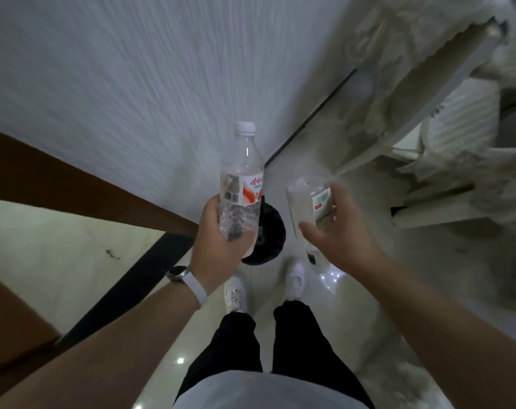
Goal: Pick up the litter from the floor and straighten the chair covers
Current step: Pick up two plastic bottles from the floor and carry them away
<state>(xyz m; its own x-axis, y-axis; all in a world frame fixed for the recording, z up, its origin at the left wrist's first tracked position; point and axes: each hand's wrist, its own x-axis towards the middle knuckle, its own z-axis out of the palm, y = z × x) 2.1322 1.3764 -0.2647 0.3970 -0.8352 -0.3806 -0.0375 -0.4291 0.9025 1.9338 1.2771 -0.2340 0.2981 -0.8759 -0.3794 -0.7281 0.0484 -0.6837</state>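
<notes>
I had the left hand (218,243) wrapped around the lower half of a clear bottle (241,184), its grip closed and the white cap pointing up and away. The right hand (337,231) held a second bottle (308,208), tilted and blurred, fingers curled around its side. Below them a black bin (270,231) stood on the glossy floor (354,320), just ahead of my white shoes (236,293). White chair covers (457,119) hung at the right.

Wall (118,69) close left, draped chairs (445,119) right, open floor (354,290) between
</notes>
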